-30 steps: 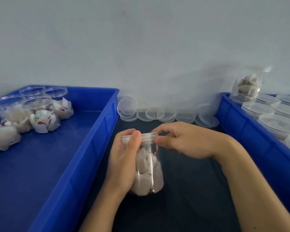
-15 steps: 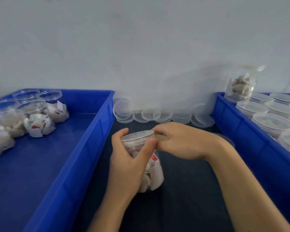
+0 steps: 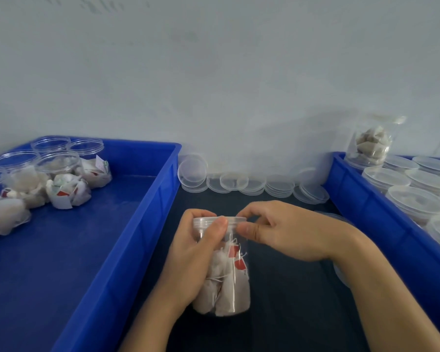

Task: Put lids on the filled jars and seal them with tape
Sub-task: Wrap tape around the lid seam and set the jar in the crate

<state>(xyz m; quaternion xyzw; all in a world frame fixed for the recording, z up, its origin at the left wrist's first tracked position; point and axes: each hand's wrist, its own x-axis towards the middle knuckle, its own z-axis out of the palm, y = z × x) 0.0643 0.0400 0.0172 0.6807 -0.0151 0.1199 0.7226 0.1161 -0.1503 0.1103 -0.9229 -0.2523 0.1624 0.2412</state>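
Observation:
A clear plastic jar (image 3: 233, 288) filled with tea bags stands on the dark table between two blue trays, a clear lid (image 3: 235, 220) on its top. My left hand (image 3: 196, 257) is wrapped round the jar's left side, thumb pressed against the lid's rim. My right hand (image 3: 285, 232) pinches at the lid's right edge with thumb and forefinger. I cannot make out any tape between the fingers.
The left blue tray (image 3: 127, 240) holds several open filled jars (image 3: 61, 174) at its far end. The right blue tray (image 3: 381, 219) holds several lidded jars (image 3: 417, 201), one stacked on top (image 3: 371, 143). Loose clear lids (image 3: 252, 182) lie along the wall.
The jar has turned upright from a tilt toward me and its red tags now face me. My right hand's fingers shifted along the lid's rim.

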